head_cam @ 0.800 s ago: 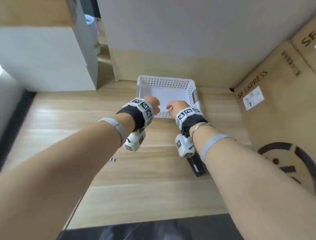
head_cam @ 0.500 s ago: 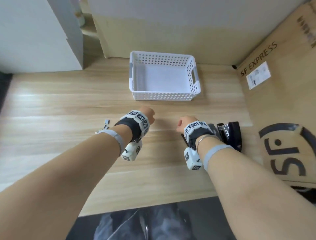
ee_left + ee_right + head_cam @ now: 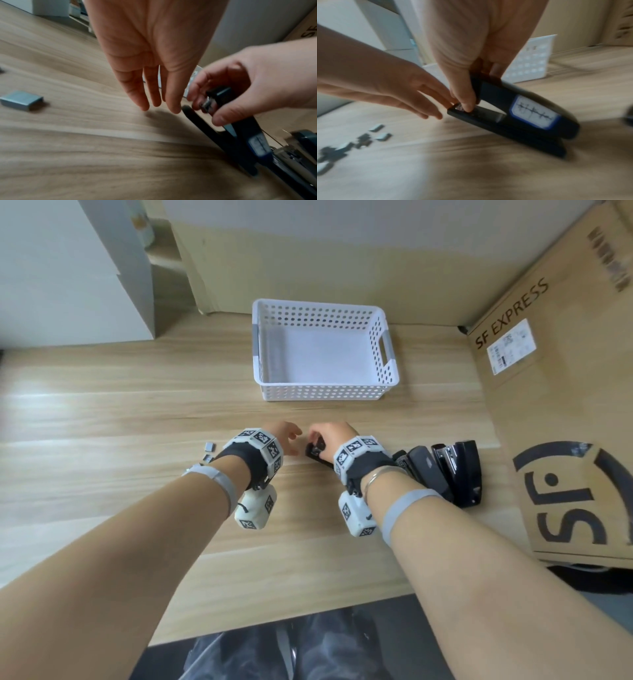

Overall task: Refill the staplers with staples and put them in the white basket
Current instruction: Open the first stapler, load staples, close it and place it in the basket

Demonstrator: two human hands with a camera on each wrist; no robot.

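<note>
Staplers: one (image 3: 315,451) gripped by right hand (image 3: 330,436), two (image 3: 445,470) beside.

Left hand (image 3: 154,56) fingers straight, tips just beside stapler (image 3: 240,129); right hand (image 3: 254,86) pinches its front; 1 staple block (image 3: 21,100) well left of the stapler.

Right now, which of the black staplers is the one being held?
The leftmost stapler, pinched at its front end by the right hand. The other staplers lie untouched to its right, beside the cardboard box.
</note>
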